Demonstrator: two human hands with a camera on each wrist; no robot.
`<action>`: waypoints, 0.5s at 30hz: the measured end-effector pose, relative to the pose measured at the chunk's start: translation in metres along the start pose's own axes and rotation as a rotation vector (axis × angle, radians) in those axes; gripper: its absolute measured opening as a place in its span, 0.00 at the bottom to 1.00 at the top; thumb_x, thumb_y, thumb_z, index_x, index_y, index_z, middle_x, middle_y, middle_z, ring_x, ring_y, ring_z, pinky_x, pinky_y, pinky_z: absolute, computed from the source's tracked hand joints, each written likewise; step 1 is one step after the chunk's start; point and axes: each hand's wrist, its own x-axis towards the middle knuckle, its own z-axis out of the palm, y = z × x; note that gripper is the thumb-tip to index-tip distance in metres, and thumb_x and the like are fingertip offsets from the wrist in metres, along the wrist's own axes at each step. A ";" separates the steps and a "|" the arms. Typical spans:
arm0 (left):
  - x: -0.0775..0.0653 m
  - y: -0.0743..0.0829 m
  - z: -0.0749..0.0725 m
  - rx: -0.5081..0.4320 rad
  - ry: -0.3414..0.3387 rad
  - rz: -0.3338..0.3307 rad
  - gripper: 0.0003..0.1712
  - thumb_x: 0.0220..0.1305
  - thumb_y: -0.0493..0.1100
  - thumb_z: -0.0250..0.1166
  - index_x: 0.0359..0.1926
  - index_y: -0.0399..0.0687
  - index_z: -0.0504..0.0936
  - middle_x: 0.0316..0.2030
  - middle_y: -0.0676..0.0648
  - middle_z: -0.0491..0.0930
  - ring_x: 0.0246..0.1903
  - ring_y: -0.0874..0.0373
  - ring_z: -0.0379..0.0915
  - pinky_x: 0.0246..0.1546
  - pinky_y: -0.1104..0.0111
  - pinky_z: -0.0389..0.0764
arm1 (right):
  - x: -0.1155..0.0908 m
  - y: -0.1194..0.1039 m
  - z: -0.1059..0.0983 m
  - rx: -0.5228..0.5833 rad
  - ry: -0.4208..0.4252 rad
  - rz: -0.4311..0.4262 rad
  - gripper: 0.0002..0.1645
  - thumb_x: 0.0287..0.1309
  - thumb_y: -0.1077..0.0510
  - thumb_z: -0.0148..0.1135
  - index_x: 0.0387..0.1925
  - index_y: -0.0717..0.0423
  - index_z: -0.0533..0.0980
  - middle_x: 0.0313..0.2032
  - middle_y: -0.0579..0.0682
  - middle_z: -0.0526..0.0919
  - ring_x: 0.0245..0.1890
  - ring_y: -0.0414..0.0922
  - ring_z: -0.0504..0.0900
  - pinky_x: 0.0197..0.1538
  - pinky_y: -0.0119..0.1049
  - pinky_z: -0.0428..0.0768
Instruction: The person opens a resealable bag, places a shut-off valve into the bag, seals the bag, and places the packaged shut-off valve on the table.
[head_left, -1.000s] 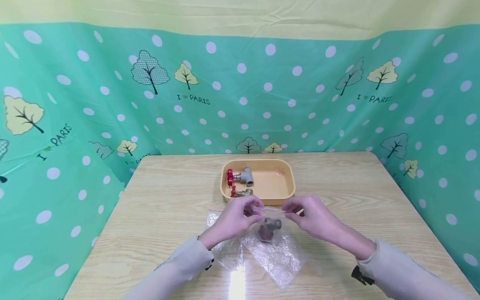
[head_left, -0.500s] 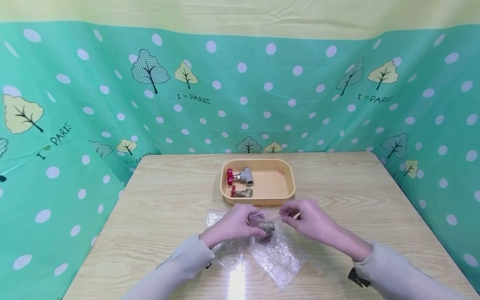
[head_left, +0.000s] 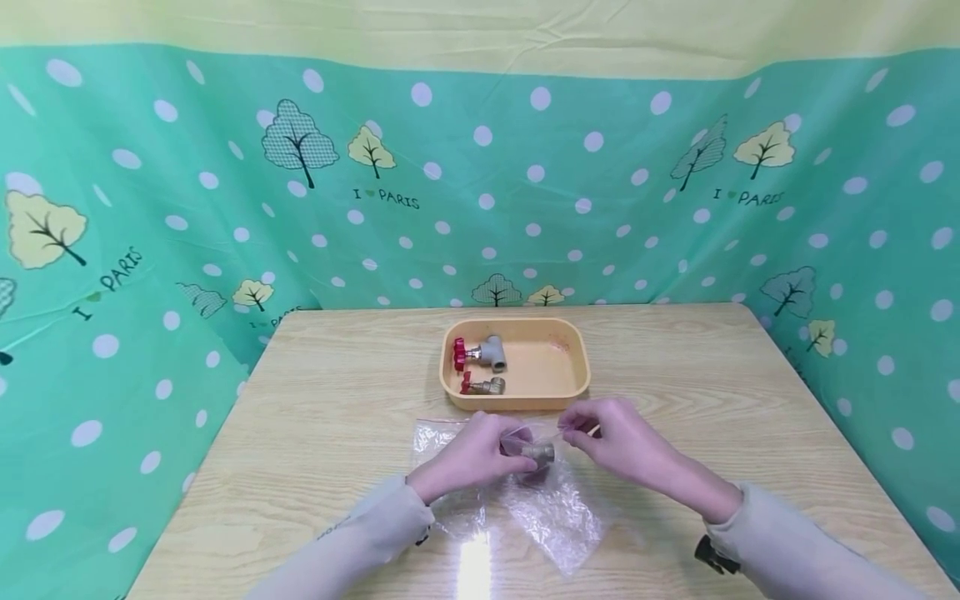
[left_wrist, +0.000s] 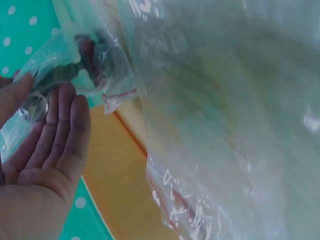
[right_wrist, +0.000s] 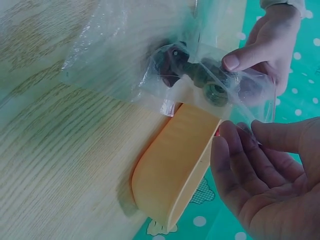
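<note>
A clear zip bag (head_left: 557, 510) lies on the table with a brass valve (head_left: 537, 454) with a dark red handle inside it near the mouth. My left hand (head_left: 486, 455) grips the valve through the plastic. My right hand (head_left: 594, 433) pinches the bag's mouth edge just right of the valve. In the right wrist view the valve (right_wrist: 197, 72) shows in the bag, with the left hand (right_wrist: 265, 45) behind it and the right hand (right_wrist: 250, 170) in front. In the left wrist view the left hand (left_wrist: 45, 150) sits under the bagged valve (left_wrist: 87, 55).
An orange tray (head_left: 570, 367) stands just beyond my hands. It holds a grey valve with a red wheel (head_left: 480, 353) and a small brass valve (head_left: 484, 386). A second clear bag (head_left: 444, 500) lies under my left wrist. Spotted green cloth walls surround the wooden table (head_left: 337, 400).
My left hand left the bag's mouth and dropped onto the valve, which turned to lie sideways. The bag's mouth sank a little. My right hand kept its pinch.
</note>
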 end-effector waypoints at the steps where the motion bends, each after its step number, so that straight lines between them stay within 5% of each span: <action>1: 0.000 0.000 0.001 -0.020 0.008 -0.012 0.14 0.61 0.44 0.79 0.45 0.47 0.87 0.40 0.53 0.89 0.35 0.66 0.85 0.36 0.72 0.85 | 0.000 0.000 0.000 0.002 0.000 0.007 0.06 0.62 0.68 0.71 0.41 0.60 0.86 0.34 0.49 0.89 0.36 0.40 0.86 0.40 0.31 0.86; 7: 0.001 0.000 0.005 -0.114 0.048 -0.074 0.13 0.61 0.43 0.79 0.45 0.51 0.87 0.37 0.55 0.89 0.31 0.63 0.84 0.29 0.69 0.85 | -0.001 0.002 0.000 0.011 0.000 0.011 0.08 0.60 0.71 0.70 0.41 0.62 0.86 0.34 0.49 0.88 0.35 0.39 0.86 0.39 0.30 0.86; 15: 0.001 0.001 0.007 -0.072 0.039 -0.088 0.16 0.59 0.44 0.80 0.47 0.50 0.88 0.36 0.57 0.88 0.31 0.64 0.83 0.31 0.68 0.85 | -0.003 0.004 0.000 0.003 -0.003 0.015 0.10 0.58 0.73 0.70 0.40 0.61 0.86 0.33 0.43 0.87 0.34 0.39 0.85 0.39 0.30 0.86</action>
